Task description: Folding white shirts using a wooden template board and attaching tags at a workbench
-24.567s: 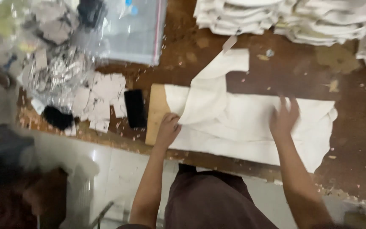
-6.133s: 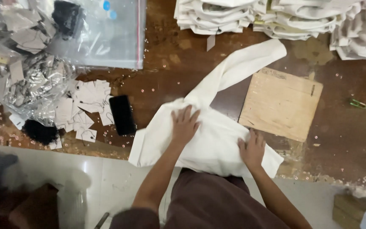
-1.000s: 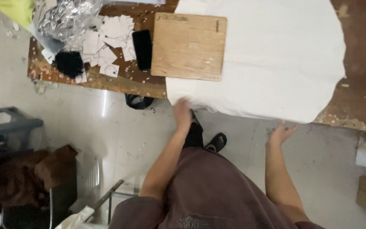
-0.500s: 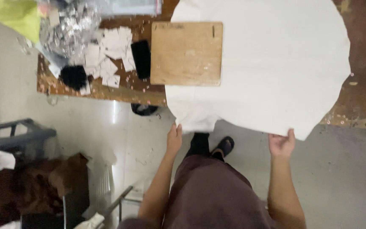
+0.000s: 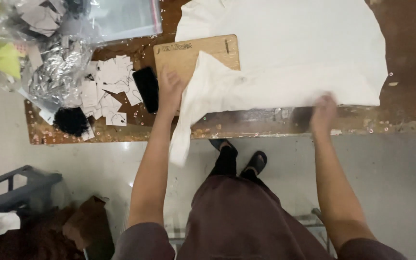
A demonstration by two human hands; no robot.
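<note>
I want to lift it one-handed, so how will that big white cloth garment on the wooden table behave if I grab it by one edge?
The white cloth garment is probably floppy: one part droops over the table edge by the left hand. It looks light, creasing where it folds. It may drag the flat wooden board tucked partly under it.

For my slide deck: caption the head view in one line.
Left hand and right hand fold a white garment over a wooden board on the worktable.

We see the garment (image 5: 285, 62) spread on the worktop (image 5: 405, 115), overlapping the board (image 5: 188, 53). Left of the board lie the phone (image 5: 146, 88) and paper tags (image 5: 107, 91).
</note>
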